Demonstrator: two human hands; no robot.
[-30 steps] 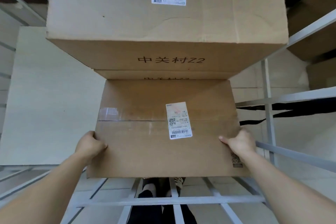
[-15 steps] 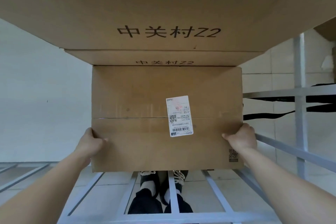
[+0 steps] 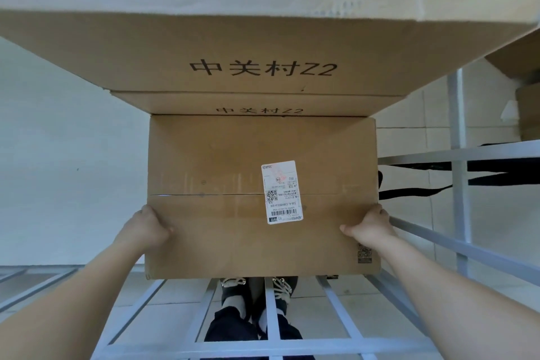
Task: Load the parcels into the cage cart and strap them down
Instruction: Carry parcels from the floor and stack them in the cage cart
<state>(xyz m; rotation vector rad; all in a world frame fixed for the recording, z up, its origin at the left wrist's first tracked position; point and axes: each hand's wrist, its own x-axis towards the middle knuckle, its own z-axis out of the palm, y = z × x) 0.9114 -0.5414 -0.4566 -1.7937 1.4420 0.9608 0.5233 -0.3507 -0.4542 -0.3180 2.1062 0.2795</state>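
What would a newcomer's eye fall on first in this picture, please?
The brown parcel mid-frame, white shipping label on its face, gripped at both sides by the left hand and right hand. Above it in the picture loom two cartons printed 中关村Z2; black straps cross the cage bars at right.

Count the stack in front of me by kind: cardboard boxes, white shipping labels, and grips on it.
Cardboard boxes: 3 (bottom box, middle box, top box)
White shipping labels: 1
Grips: 2 (left grip, right grip)
Total: 6
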